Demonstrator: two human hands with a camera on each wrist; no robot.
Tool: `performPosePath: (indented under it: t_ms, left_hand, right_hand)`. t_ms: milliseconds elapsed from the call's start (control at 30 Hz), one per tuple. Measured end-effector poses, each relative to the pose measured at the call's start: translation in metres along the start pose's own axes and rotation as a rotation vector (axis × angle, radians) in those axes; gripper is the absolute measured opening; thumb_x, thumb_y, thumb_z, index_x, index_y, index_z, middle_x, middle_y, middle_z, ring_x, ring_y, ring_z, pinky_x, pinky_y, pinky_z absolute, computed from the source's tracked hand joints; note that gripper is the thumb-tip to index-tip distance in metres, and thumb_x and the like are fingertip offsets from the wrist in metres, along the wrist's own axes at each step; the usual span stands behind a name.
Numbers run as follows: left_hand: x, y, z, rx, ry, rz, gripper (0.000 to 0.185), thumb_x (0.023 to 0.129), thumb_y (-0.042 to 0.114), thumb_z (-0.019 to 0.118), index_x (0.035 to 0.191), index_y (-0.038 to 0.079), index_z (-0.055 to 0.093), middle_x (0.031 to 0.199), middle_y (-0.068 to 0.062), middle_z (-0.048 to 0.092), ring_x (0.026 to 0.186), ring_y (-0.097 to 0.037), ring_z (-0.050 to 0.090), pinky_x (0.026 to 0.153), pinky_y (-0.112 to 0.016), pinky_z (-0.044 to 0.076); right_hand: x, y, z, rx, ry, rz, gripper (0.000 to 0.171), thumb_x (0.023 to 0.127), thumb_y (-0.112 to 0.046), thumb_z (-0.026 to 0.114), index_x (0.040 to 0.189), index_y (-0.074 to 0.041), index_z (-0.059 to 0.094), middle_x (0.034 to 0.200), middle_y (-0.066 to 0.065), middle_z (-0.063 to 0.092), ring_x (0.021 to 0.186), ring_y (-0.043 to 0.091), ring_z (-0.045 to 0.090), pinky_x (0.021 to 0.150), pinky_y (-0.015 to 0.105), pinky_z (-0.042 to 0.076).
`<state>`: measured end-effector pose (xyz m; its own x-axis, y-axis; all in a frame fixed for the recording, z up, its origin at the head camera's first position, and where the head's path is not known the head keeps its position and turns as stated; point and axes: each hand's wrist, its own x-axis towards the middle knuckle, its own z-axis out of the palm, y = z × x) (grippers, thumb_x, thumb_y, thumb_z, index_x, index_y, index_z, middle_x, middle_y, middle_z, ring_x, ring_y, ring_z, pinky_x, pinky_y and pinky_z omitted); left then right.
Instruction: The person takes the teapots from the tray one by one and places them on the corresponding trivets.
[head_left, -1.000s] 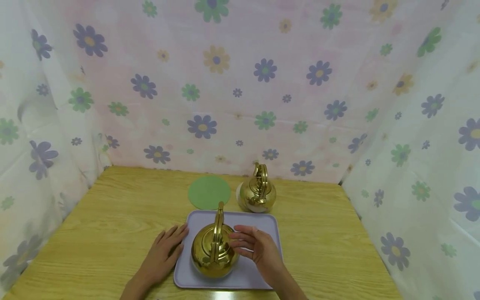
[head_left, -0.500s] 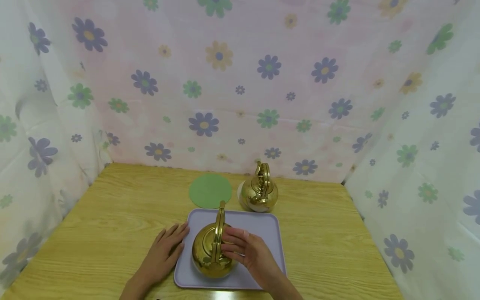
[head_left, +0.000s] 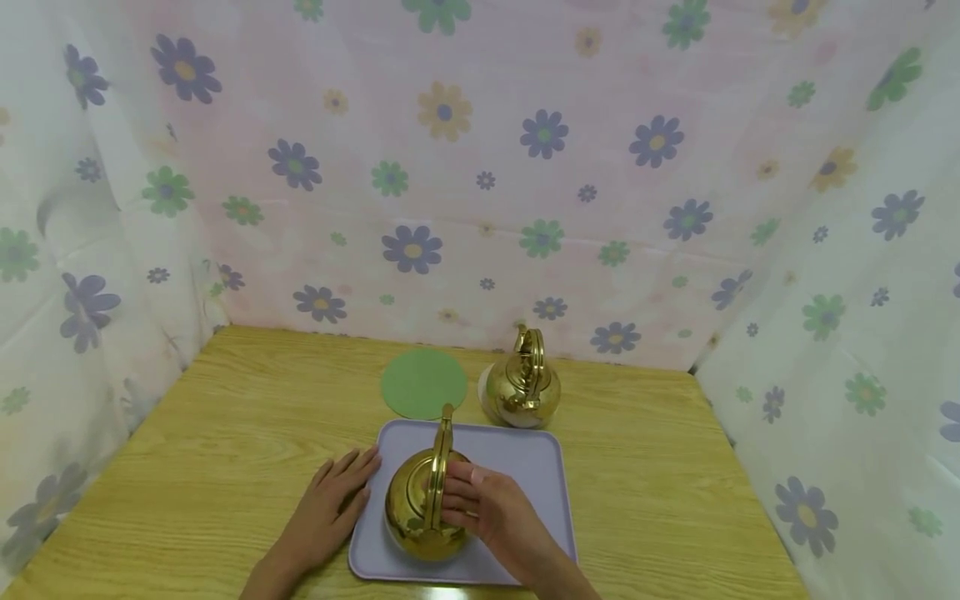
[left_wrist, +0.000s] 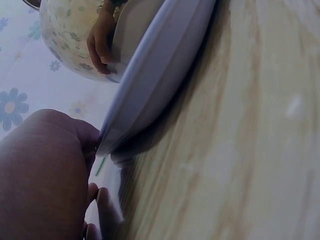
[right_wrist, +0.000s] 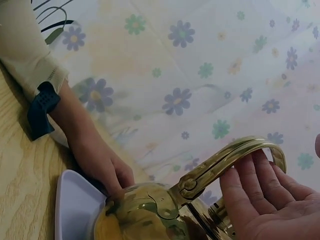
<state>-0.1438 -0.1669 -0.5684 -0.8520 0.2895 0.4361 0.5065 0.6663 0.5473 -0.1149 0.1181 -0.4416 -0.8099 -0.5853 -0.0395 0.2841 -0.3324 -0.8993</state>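
Note:
A shiny gold kettle [head_left: 420,512] with an upright arched handle [right_wrist: 227,159] stands on a lilac tray [head_left: 525,467] near the table's front edge. My right hand [head_left: 480,504] reaches in from the right, and its straight fingers [right_wrist: 250,182] touch the side of the handle. The palm is open and the thumb is apart from the handle. My left hand [head_left: 333,500] lies flat on the table, its fingers [left_wrist: 92,195] against the tray's left rim [left_wrist: 150,85]. In the right wrist view the left hand [right_wrist: 102,165] rests beside the kettle's body [right_wrist: 142,217].
A second gold kettle [head_left: 522,387] stands behind the tray, beside a round green mat [head_left: 423,383]. The wooden table [head_left: 225,433] is walled on three sides by flowered cloth [head_left: 480,167].
My right hand has moved left from beside the kettle until its fingers reached the handle. The left hand, the tray and both kettles have stayed in place.

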Motion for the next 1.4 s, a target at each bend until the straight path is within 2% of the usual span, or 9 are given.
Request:
performPosePath:
  t_ms: [167,300,367,533,933,1133,1400]
  left_hand:
    - [-0.001,0.001,0.000,-0.006,0.012,0.008,0.043,0.099,0.010,0.062,0.143,0.007,0.060,0.150,-0.007,0.056,0.137,-0.045,0.048,0.123,-0.037,0.013]
    - [-0.001,0.002,-0.001,-0.005,0.009,-0.004,0.043,0.100,0.011,0.062,0.143,0.008,0.060,0.150,-0.005,0.055,0.138,-0.044,0.048,0.123,-0.042,0.015]
    - [0.000,0.002,-0.001,-0.004,0.007,-0.008,0.043,0.100,0.011,0.062,0.143,0.008,0.060,0.150,-0.004,0.055,0.138,-0.044,0.047,0.122,-0.046,0.018]
    - [0.001,0.002,-0.001,-0.003,0.009,-0.004,0.044,0.099,0.011,0.063,0.143,0.009,0.059,0.150,-0.005,0.055,0.138,-0.044,0.048,0.118,-0.053,0.022]
    - [0.001,0.001,0.001,0.000,0.012,-0.004,0.046,0.098,0.009,0.064,0.144,0.011,0.060,0.150,-0.005,0.055,0.137,-0.044,0.048,0.117,-0.055,0.023]
    - [0.002,0.004,0.000,-0.008,0.002,-0.008,0.045,0.098,0.009,0.064,0.143,0.010,0.060,0.150,-0.007,0.056,0.136,-0.046,0.048,0.108,-0.066,0.027]
    - [0.003,0.001,0.001,0.013,0.002,-0.003,0.045,0.099,0.010,0.064,0.143,0.011,0.060,0.150,-0.006,0.055,0.137,-0.045,0.048,0.111,-0.061,0.026]
  right_hand:
    - [0.002,0.006,0.001,0.036,-0.048,-0.059,0.052,0.109,-0.018,0.042,0.146,0.018,0.036,0.123,0.002,0.070,0.110,0.010,0.066,0.099,0.025,0.053]
    - [0.005,0.008,0.003,0.037,-0.062,-0.086,0.047,0.110,-0.016,0.045,0.144,0.016,0.040,0.122,0.000,0.071,0.110,0.009,0.068,0.096,0.025,0.055]
    - [0.007,0.007,0.005,0.016,-0.054,-0.088,0.049,0.109,-0.016,0.046,0.144,0.018,0.038,0.121,-0.001,0.071,0.110,0.009,0.068,0.096,0.025,0.055]
    - [0.012,0.006,0.009,-0.030,0.003,-0.073,0.057,0.108,-0.017,0.050,0.143,0.024,0.032,0.117,-0.002,0.070,0.106,0.009,0.069,0.093,0.027,0.056]
    - [0.023,0.016,0.014,-0.098,0.143,-0.116,0.052,0.103,-0.011,0.059,0.138,0.023,0.042,0.105,-0.001,0.070,0.092,0.008,0.069,0.080,0.024,0.060]
    - [0.025,0.017,0.017,-0.128,0.192,-0.138,0.049,0.102,-0.010,0.061,0.135,0.023,0.046,0.103,0.003,0.069,0.092,0.009,0.068,0.081,0.025,0.060]
    - [0.028,0.018,0.026,-0.134,0.264,-0.180,0.041,0.101,-0.005,0.060,0.130,0.023,0.051,0.101,0.006,0.069,0.089,0.009,0.068,0.078,0.024,0.060]
